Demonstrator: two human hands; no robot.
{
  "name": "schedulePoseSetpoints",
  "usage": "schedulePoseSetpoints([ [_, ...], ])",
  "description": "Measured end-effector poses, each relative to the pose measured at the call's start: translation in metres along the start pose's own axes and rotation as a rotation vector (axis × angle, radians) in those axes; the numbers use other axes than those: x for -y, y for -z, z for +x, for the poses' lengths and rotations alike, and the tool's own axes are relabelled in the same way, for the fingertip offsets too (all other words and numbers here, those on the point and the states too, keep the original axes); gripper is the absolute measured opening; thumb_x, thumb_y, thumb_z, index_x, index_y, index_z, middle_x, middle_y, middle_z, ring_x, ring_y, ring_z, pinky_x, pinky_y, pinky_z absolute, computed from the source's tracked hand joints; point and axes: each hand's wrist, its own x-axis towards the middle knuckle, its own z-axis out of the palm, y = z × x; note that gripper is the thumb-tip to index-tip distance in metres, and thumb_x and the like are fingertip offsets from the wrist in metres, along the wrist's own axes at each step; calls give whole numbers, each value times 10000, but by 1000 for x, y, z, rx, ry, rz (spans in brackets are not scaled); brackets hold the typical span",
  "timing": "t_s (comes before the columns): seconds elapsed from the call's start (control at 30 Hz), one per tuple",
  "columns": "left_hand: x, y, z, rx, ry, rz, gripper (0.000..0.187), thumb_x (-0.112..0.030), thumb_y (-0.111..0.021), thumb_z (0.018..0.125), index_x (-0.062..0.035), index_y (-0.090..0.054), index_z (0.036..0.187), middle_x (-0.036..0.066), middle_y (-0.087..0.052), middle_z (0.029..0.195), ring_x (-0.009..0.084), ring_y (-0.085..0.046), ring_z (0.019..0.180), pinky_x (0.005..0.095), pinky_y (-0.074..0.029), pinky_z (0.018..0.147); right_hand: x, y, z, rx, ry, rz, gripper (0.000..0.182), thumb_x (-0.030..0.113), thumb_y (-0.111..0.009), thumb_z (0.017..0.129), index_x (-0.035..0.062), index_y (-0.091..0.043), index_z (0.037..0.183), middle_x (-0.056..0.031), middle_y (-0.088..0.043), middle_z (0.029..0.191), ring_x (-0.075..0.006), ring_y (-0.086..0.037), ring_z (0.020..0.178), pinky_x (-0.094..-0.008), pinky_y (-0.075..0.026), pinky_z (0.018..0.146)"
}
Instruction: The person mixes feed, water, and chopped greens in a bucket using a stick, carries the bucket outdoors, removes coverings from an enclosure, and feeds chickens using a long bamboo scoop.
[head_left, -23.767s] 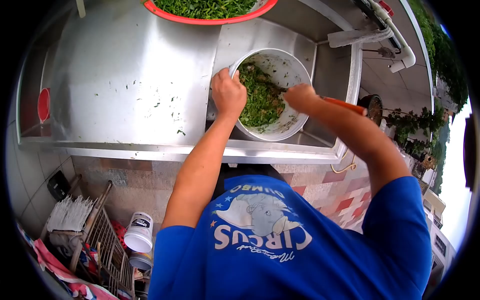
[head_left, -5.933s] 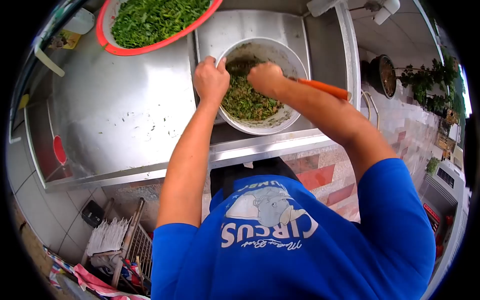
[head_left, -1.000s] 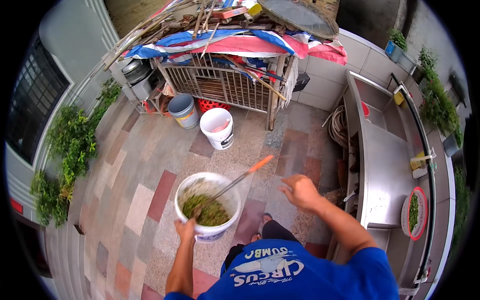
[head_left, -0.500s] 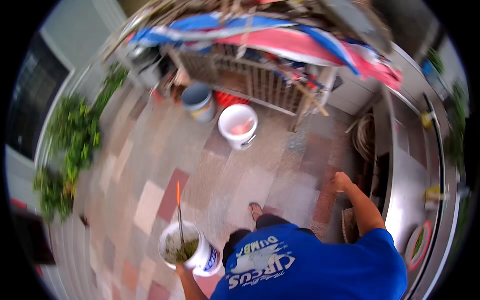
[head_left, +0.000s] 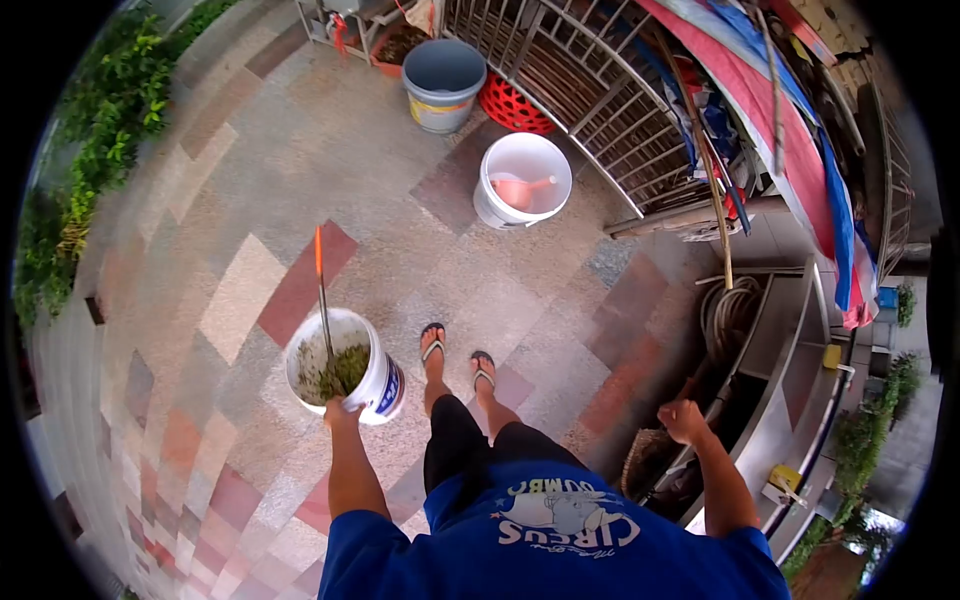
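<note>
My left hand [head_left: 342, 412] is closed on the near rim of a white bucket [head_left: 378, 385], which tilts a little. Inside it lies a mushy green-brown mass [head_left: 345, 372]. A thin metal tool [head_left: 319, 250] with an orange handle end stands in that mass, leaning on the far side; its lower end is hidden. Off to the right, my right hand [head_left: 682, 421] makes a fist with nothing seen in it, near the counter's dark lower space. Between the hands are my sandalled feet [head_left: 432, 345] on the paving.
Ahead stand another white bucket [head_left: 487, 203] holding a pink scoop [head_left: 515, 192], a grey bucket [head_left: 440, 115] and a red basket [head_left: 515, 108]. A metal railing [head_left: 600, 95] runs behind them. Coiled hose [head_left: 730, 315] and a counter [head_left: 790, 365] border the right, shrubs [head_left: 105, 110] the left.
The view has turned, so the railing now slants to the right. Both feet now show. My left hand still grips the bucket rim, and my right hand remains a fist.
</note>
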Motion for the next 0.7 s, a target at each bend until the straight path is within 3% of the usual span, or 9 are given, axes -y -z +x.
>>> schedulePoseSetpoints([
  [0.13, 20, -81, 37, 48, -85, 94, 457, 23, -610, 784, 136, -456, 1199, 322, -481, 1245, 538, -571, 1070, 723, -566, 784, 8, -5, -35, 185, -274, -77, 217, 253, -685, 893, 71, -769, 977, -214, -721, 867, -384, -717, 909, -435, -572, 798],
  [0.2, 33, -114, 69, 99, -128, 88, 244, 33, -592, 776, 105, -538, 1003, 266, -565, 1051, 452, -648, 858, 646, -596, 644, -1, -13, -39, 225, -387, 82, 219, 212, -692, 921, 38, -764, 1032, -165, -737, 802, -288, -737, 759, -391, -582, 690],
  [0.27, 40, -153, 67, 144, -175, 103, 248, 50, -585, 752, 107, -559, 992, 231, -606, 1010, 413, -670, 767, 592, -605, 590, 7, -16, -40, 251, -587, 271, 216, 183, -687, 943, 11, -758, 1052, -131, -732, 758, -214, -724, 671, -355, -577, 622],
  [0.3, 46, -166, 79, 209, -153, 114, 271, 20, -577, 799, 101, -553, 1057, 235, -594, 1064, 433, -662, 869, 615, -604, 653, 17, -13, -36, 239, -588, 341, 215, 145, -657, 973, -29, -745, 1063, -83, -707, 726, -133, -678, 611, -299, -559, 563],
  [0.33, 49, -176, 95, 279, -128, 132, 295, -10, -568, 847, 94, -547, 1122, 240, -582, 1117, 452, -655, 972, 639, -603, 717, 24, -14, -35, 233, -609, 365, 217, 143, -656, 972, -32, -743, 1065, -84, -707, 725, -136, -679, 612, -299, -561, 566],
  [0.43, 64, -205, 126, 389, -119, 174, 324, 12, -562, 848, 100, -548, 1160, 227, -600, 1123, 430, -664, 968, 629, -605, 741, 44, -20, -23, 234, -625, 420, 217, 132, -650, 968, -32, -740, 1079, -91, -714, 739, -142, -684, 616, -298, -568, 574],
  [0.53, 77, -232, 144, 305, -71, 181, 454, 98, -586, 756, 100, -547, 1208, 248, -620, 1191, 422, -691, 921, 576, -622, 685, 59, -31, -28, 214, -680, 491, 213, 134, -625, 981, -24, -742, 1064, -99, -727, 765, -143, -697, 647, -295, -580, 604],
  [0.57, 89, -233, 182, 265, -60, 234, 502, 86, -576, 775, 84, -517, 1273, 244, -594, 1245, 436, -666, 1003, 576, -602, 693, 61, -35, -33, 238, -668, 458, 210, 139, -617, 987, -17, -744, 1048, -97, -727, 767, -145, -703, 660, -298, -585, 620],
  [0.7, 109, -228, 158, 270, 7, 348, 518, 0, -600, 816, 43, -508, 1324, 245, -571, 1271, 455, -643, 1016, 558, -559, 650, 73, -49, -56, 249, -726, 516, 212, 170, -643, 984, 14, -755, 1075, -94, -729, 771, -149, -704, 659, -308, -594, 626],
])
